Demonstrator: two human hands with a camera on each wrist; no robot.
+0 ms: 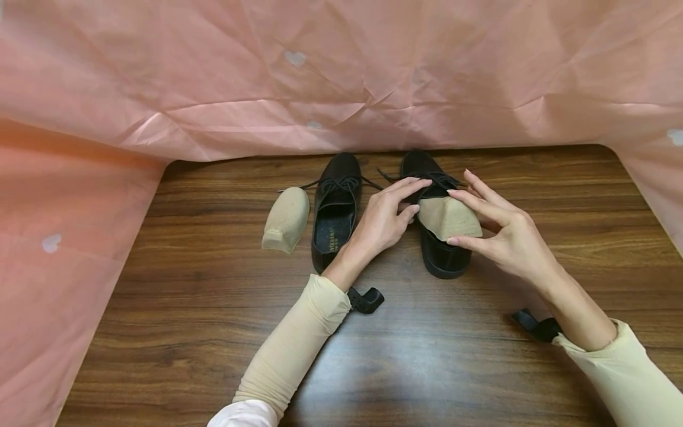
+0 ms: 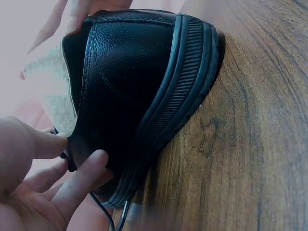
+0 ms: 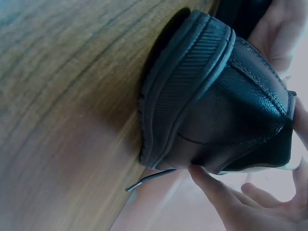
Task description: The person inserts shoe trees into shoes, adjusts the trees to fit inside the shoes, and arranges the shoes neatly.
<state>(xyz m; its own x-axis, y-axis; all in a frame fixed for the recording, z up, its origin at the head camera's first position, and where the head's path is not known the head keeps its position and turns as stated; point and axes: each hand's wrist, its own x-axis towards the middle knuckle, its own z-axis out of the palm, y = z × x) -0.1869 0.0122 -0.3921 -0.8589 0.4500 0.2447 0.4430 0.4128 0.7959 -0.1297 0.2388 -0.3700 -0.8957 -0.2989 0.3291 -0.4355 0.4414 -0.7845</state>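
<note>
A beige moulded shoe insert point(image 1: 447, 220) stands tilted in the opening of the right black lace-up shoe point(image 1: 447, 265), its front end hidden inside. My right hand point(image 1: 514, 240) pinches the insert between thumb and fingers from the right; in the right wrist view one fingertip touches the shoe's side. From the left, my left hand point(image 1: 381, 219) holds the shoe by its opening and laces. The left wrist view shows the thumb at the collar of the black shoe point(image 2: 130, 67) and fingers along its side.
Left of my hands sits the other black shoe point(image 1: 341, 169), its insole visible. A second beige insert point(image 1: 288, 216) lies beside it on the wooden table point(image 1: 213, 308). Pink cloth point(image 1: 341, 77) hangs behind and at both sides. Black straps point(image 1: 367, 300) sit at the wrists.
</note>
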